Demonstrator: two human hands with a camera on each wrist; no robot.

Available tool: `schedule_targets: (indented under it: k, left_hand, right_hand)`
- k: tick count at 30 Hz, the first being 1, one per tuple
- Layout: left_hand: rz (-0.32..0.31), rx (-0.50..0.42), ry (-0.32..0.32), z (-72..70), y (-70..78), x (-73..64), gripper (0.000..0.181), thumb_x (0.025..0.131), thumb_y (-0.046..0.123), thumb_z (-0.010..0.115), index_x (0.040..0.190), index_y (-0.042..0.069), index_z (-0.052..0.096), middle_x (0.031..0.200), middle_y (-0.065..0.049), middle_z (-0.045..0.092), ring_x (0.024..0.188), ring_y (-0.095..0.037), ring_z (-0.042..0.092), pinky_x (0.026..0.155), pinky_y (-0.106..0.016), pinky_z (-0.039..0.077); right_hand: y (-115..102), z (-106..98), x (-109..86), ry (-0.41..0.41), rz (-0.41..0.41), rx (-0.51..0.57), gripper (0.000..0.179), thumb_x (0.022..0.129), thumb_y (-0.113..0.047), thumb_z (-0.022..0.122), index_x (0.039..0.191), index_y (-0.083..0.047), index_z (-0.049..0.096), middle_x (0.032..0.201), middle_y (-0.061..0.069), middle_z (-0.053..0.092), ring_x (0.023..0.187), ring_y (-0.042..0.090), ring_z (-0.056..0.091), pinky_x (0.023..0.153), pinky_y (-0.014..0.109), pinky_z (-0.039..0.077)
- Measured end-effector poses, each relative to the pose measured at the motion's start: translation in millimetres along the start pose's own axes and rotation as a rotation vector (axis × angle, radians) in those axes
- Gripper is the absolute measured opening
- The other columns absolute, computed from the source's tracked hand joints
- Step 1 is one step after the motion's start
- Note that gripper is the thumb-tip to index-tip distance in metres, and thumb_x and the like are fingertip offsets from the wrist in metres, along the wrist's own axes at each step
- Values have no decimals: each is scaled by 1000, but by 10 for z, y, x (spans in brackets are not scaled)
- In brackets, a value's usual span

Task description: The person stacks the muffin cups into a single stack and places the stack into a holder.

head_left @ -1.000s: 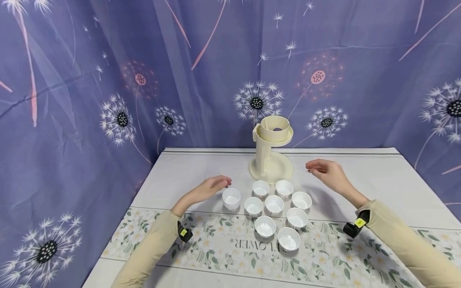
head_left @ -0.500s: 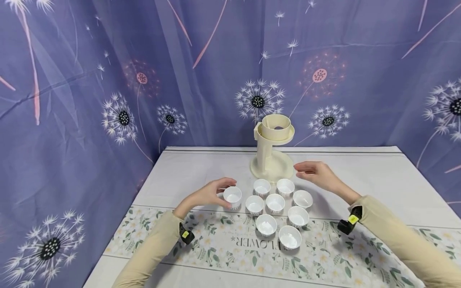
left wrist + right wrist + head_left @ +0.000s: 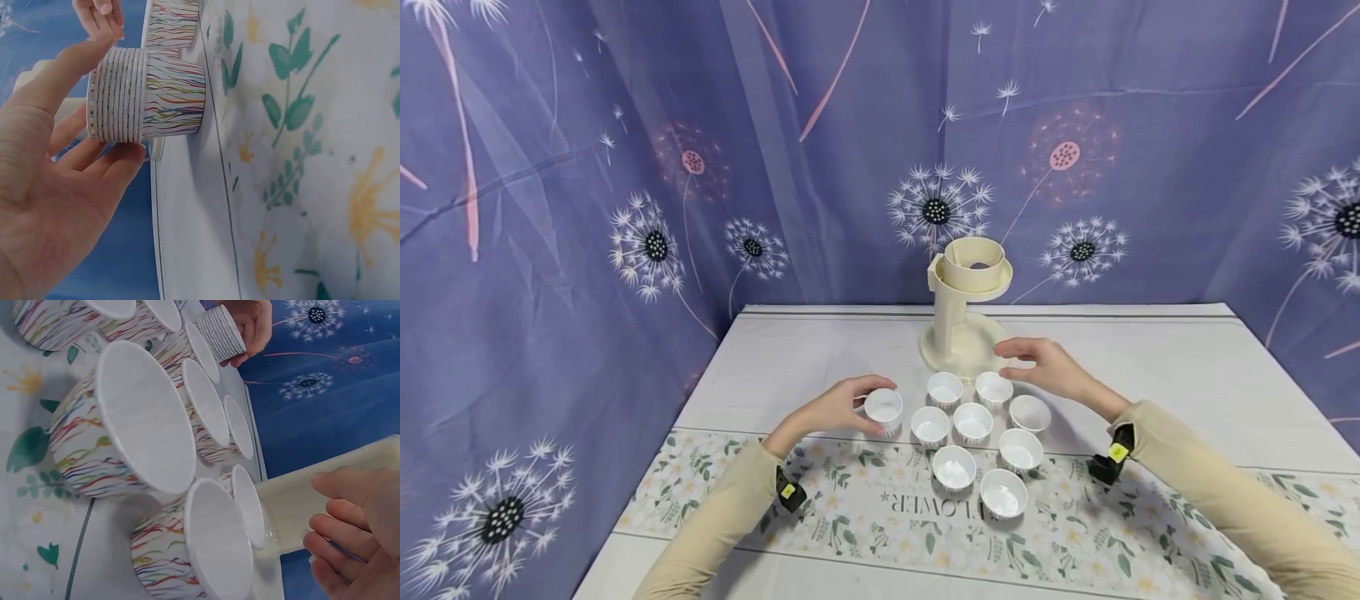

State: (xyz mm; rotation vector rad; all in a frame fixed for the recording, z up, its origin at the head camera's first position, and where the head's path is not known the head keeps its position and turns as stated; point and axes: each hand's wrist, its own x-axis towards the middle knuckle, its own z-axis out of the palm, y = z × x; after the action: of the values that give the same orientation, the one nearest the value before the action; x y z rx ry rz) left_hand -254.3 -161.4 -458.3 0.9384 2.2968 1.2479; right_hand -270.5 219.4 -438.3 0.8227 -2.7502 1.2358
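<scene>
With my left hand I'm gripping a nested stack of white, rainbow-streaked paper cups, left of eight loose matching cups that are showing bare insides. My right hand is hovering near them, fingers parted, holding nothing. I'm apparently securing the stack; moving it is probably calling for gentle pressure.

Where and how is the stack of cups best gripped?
Grip the stack around its nested rims, probably from the person's left: it is upright, those rims form a wide band above a tapering wall, and other cups crowd its right.
</scene>
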Motion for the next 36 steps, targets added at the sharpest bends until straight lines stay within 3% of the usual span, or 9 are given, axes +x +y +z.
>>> schedule_targets:
  k: [7, 23, 30, 36]
  left_hand:
    - [-7, 17, 17, 20, -22, 19, 72, 77, 13, 83, 139, 3, 48, 140, -13, 52, 128, -32, 50, 108, -47, 42]
    - [-45, 28, 28, 29, -16, 27, 68, 77, 13, 82, 136, 0, 50, 131, -14, 57, 122, -32, 56, 102, -37, 48]
    - [-32, 66, 39, 27, -37, 37, 65, 77, 16, 83, 134, 5, 54, 126, -11, 61, 114, -28, 60, 92, -32, 53]
    - [-47, 109, 38, 20, -20, 31, 64, 77, 19, 83, 133, 8, 55, 125, -9, 62, 111, -24, 61, 84, -27, 52]
  right_hand:
    - [-39, 74, 62, -55, -43, 0, 40, 88, -10, 71, 123, 6, 61, 121, 24, 64, 110, 40, 61, 97, 51, 48]
    - [-106, 247, 206, -210, -37, 107, 48, 87, -2, 69, 127, 17, 51, 127, 35, 55, 113, 45, 59, 97, 46, 50]
    - [-119, 284, 249, -279, -87, 81, 45, 93, -9, 63, 129, 16, 51, 130, 32, 55, 119, 45, 55, 99, 53, 47]
    - [-178, 340, 296, -312, -108, 28, 47, 93, -8, 62, 131, 16, 49, 132, 31, 54, 121, 44, 54, 99, 51, 48]
